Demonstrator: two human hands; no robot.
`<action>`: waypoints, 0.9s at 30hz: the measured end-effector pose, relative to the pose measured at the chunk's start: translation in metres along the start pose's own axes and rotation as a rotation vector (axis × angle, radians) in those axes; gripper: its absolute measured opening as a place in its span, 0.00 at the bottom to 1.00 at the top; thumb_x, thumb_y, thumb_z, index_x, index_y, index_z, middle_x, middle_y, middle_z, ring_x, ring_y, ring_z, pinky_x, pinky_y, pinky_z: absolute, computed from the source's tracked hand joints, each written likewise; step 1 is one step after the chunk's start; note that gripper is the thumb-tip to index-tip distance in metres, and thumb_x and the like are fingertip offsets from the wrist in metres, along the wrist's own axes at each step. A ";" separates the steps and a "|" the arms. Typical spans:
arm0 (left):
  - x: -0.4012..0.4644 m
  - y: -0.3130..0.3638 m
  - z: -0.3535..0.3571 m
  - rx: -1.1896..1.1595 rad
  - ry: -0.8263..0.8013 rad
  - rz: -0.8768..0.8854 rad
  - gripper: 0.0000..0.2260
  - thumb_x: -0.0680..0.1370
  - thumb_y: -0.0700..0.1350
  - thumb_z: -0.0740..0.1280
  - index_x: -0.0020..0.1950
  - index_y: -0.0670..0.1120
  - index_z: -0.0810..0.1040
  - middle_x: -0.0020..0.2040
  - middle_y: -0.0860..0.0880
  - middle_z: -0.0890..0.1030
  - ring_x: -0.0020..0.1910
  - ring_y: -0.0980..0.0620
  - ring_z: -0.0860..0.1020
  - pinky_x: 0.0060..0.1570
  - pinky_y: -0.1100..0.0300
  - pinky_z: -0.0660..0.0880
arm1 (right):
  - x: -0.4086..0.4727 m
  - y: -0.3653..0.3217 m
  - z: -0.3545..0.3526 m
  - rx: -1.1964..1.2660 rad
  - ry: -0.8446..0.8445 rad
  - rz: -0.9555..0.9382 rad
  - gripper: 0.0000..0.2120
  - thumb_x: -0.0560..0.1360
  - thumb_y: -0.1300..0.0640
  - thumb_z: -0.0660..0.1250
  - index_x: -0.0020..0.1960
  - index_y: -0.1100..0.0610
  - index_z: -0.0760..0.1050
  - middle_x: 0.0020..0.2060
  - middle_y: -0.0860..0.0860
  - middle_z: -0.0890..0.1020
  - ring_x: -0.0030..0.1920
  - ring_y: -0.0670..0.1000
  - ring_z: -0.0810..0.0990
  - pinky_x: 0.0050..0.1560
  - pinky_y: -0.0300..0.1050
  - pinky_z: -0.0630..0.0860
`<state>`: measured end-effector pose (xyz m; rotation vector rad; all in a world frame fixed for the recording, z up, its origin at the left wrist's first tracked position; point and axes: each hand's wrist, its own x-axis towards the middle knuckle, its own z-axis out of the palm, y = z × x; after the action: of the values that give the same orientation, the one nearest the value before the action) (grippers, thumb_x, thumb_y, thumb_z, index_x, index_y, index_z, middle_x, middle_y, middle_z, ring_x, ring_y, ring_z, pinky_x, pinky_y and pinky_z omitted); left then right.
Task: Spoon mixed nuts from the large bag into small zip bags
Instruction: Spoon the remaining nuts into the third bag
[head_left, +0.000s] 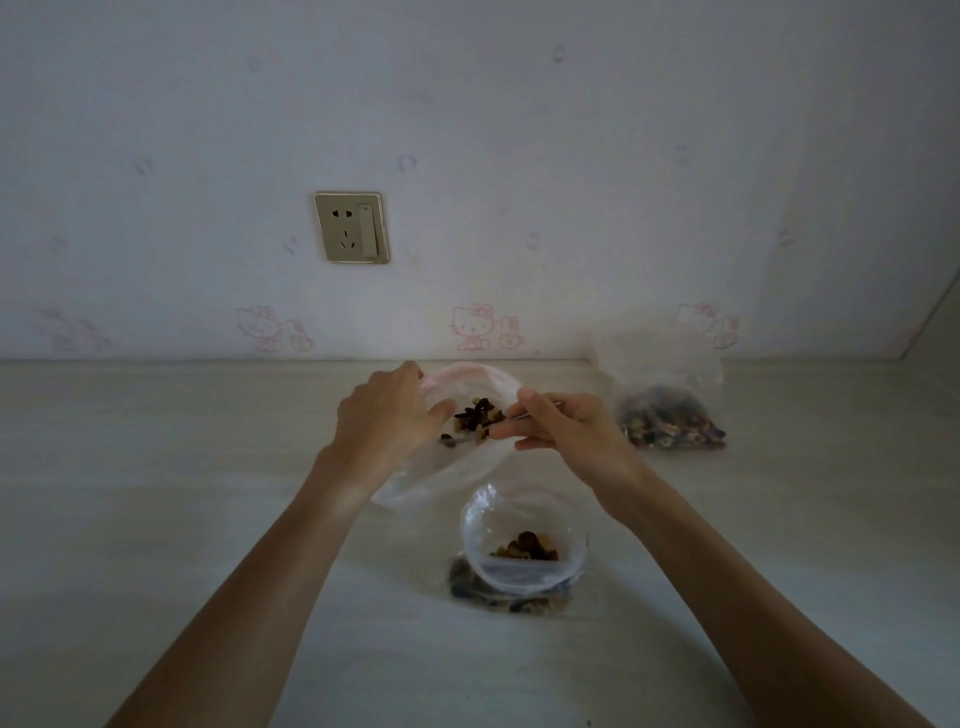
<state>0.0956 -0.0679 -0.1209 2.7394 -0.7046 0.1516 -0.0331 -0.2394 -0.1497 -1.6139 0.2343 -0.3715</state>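
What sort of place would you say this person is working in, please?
Probably a home, perhaps a child's room. The pale wallpaper with pink cartoon cats and the gold wall socket with switch suggest a domestic setting, and the clear plastic zip bags of mixed nuts sit on a light wood-grain tabletop.

Looks like somebody's home, most likely a bedroom or a kid's room. The giveaway is the wallpaper (467, 156): pale, with pink cartoon cat figures (471, 327) running along just above the surface. There's a gold-toned wall outlet (352, 227) with a switch built in, the ordinary household kind. The work surface is a light, whitewashed wood-grain desktop (156, 467) pushed right up against the wall, with a white panel (935, 322) closing off the right side like a built-in desk nook.
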 end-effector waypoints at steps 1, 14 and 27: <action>0.001 -0.001 0.002 0.014 0.005 0.012 0.17 0.81 0.60 0.65 0.59 0.48 0.75 0.51 0.49 0.80 0.43 0.48 0.74 0.42 0.55 0.68 | 0.002 0.003 0.003 -0.035 -0.009 -0.007 0.18 0.83 0.46 0.63 0.53 0.59 0.84 0.44 0.52 0.89 0.50 0.48 0.87 0.51 0.39 0.83; 0.008 -0.008 -0.002 -0.120 0.035 0.185 0.15 0.83 0.49 0.65 0.37 0.49 0.71 0.37 0.47 0.80 0.37 0.44 0.81 0.38 0.51 0.76 | 0.009 0.025 0.010 0.070 0.193 0.073 0.15 0.84 0.51 0.63 0.51 0.61 0.82 0.42 0.54 0.89 0.44 0.54 0.89 0.41 0.50 0.85; 0.012 -0.007 0.001 -0.203 -0.005 0.170 0.13 0.81 0.49 0.67 0.37 0.48 0.76 0.36 0.48 0.81 0.37 0.47 0.80 0.35 0.56 0.72 | 0.011 0.025 0.014 0.020 0.229 0.088 0.10 0.85 0.58 0.62 0.57 0.62 0.80 0.44 0.56 0.88 0.42 0.56 0.89 0.36 0.54 0.83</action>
<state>0.1094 -0.0678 -0.1222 2.4875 -0.9015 0.1044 -0.0161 -0.2327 -0.1739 -1.5356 0.4727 -0.4888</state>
